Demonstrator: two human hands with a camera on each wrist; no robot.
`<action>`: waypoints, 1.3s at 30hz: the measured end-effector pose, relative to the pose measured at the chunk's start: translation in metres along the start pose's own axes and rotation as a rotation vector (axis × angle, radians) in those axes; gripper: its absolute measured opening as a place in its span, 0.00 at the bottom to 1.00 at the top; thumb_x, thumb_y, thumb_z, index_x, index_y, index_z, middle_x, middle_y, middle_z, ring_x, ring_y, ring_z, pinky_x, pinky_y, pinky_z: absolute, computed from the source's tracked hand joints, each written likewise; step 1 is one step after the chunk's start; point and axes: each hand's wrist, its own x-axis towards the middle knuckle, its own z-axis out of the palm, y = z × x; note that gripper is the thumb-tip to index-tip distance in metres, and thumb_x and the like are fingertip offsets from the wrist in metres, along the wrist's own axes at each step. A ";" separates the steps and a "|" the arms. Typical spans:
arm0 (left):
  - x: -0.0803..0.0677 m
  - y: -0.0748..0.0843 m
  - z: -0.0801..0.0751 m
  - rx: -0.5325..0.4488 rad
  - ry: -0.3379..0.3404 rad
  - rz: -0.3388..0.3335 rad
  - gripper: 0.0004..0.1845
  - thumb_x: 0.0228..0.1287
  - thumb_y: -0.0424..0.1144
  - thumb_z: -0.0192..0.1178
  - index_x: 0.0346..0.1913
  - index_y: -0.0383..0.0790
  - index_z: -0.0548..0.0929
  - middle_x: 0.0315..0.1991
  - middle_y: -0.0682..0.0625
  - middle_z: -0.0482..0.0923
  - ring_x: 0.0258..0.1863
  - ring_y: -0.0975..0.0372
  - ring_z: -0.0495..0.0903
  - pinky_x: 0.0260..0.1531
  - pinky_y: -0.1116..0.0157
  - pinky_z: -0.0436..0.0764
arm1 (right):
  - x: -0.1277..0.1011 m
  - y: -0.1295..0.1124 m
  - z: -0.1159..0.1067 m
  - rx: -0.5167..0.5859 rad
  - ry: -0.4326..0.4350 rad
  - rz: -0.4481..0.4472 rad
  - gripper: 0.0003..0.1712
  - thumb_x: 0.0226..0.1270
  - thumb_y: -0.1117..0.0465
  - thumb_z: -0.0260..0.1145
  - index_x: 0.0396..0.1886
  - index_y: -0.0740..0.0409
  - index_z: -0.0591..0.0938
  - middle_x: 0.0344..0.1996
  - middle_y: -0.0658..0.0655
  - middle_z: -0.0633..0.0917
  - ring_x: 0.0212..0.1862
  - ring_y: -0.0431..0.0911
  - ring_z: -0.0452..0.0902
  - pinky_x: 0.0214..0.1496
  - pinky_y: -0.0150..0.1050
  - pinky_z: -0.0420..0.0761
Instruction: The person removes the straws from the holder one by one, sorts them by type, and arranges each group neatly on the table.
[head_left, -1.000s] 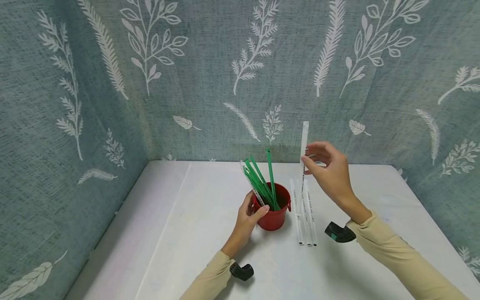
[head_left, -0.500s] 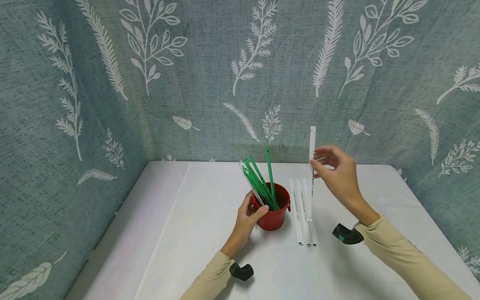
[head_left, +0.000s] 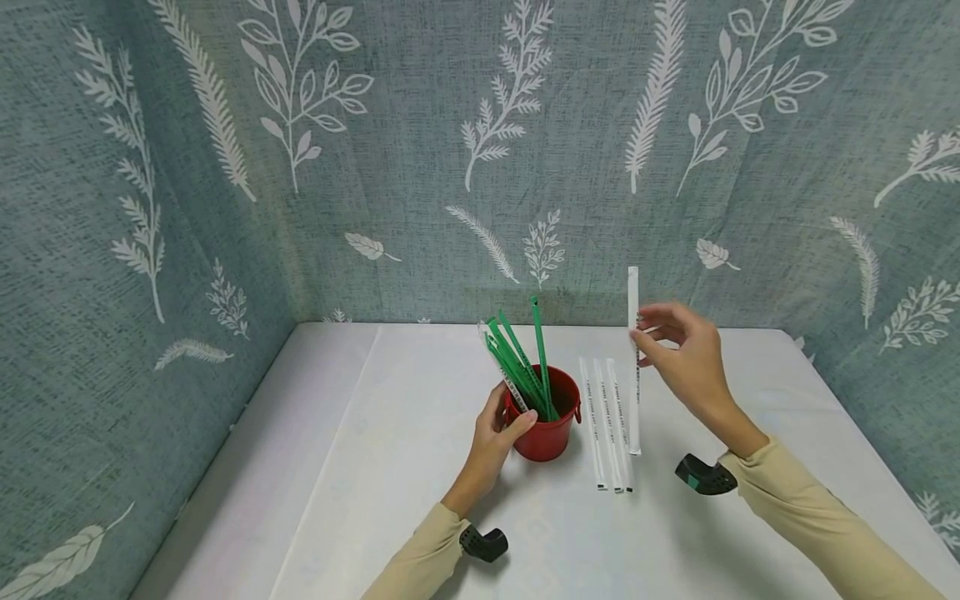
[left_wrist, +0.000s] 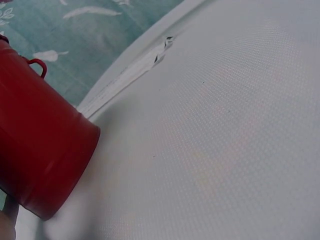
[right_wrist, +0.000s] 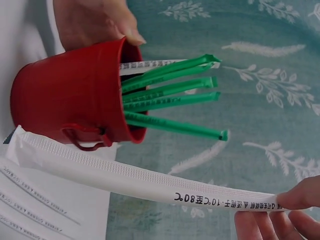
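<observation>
A red bucket [head_left: 546,442] stands on the white table, and my left hand [head_left: 495,437] grips its left side, thumb at the rim. Several green-wrapped straws [right_wrist: 170,126] and a white-wrapped straw [right_wrist: 142,66] lean out of the bucket. To the right, my right hand [head_left: 686,354] pinches a white paper-wrapped straw [head_left: 634,417] between thumb and fingers, upright in the head view. Printed text runs along that wrapper in the right wrist view. Three more white-wrapped straws [head_left: 608,417] lie side by side between the bucket and the held straw.
The white table [head_left: 360,500] reaches back to a blue-green leaf-patterned cloth [head_left: 420,167], which also hangs at left and right. A black wrist device [head_left: 483,543] sits on the left sleeve and another black device [head_left: 705,477] on the right.
My right hand has moved right and a little down with the pinched straw, from over the straws on the table to just right of them. The left hand and bucket stay put.
</observation>
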 end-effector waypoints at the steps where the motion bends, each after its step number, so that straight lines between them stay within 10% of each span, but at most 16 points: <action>1: 0.000 0.000 0.000 0.000 0.000 -0.001 0.33 0.65 0.38 0.55 0.71 0.41 0.58 0.66 0.45 0.65 0.64 0.56 0.63 0.62 0.55 0.64 | -0.001 0.001 -0.001 -0.004 -0.001 0.005 0.17 0.60 0.68 0.67 0.49 0.67 0.78 0.39 0.63 0.81 0.33 0.33 0.78 0.27 0.32 0.81; 39: -0.002 0.000 0.000 0.009 -0.005 -0.017 0.34 0.65 0.39 0.55 0.72 0.42 0.56 0.68 0.47 0.61 0.68 0.57 0.59 0.65 0.54 0.60 | -0.028 0.062 0.003 -0.102 -0.054 0.272 0.16 0.61 0.66 0.66 0.47 0.69 0.78 0.37 0.66 0.82 0.28 0.43 0.81 0.24 0.35 0.81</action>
